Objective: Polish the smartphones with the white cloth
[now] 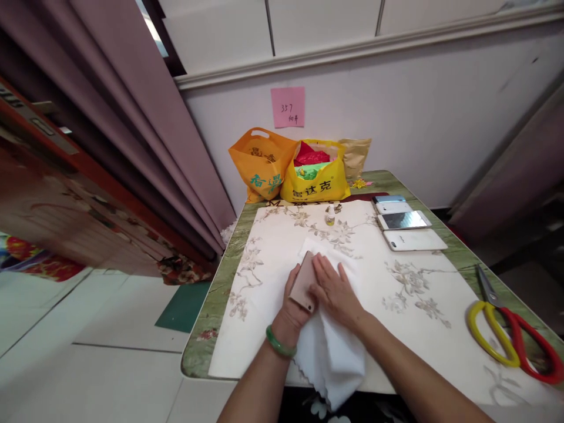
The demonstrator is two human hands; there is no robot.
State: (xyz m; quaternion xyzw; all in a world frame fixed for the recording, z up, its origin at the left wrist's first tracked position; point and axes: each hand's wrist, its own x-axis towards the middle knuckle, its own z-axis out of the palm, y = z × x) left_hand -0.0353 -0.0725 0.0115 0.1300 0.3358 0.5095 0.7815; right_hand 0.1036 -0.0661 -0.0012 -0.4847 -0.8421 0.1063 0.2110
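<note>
In the head view my left hand (294,299) is wrapped round a smartphone (303,282), its pinkish-gold back up and tilted. My right hand (337,292) lies over a white cloth (337,358), fingers stretched out and apart, its thumb side touching the phone's edge. Under both hands the cloth spreads over the table and drapes past the front edge. A green bangle (280,343) circles my left wrist. Just beyond my hands stands a small dropper-like bottle (330,215) with a white cap. The phone's screen side is hidden.
Several phones (414,239) lie at right. Scissors (496,317) with yellow and red handles rest by the right edge. An orange bag (262,167) and a stuffed yellow bag (315,182) stand at the back. A pale floral mat (247,352) covers the green table (198,358).
</note>
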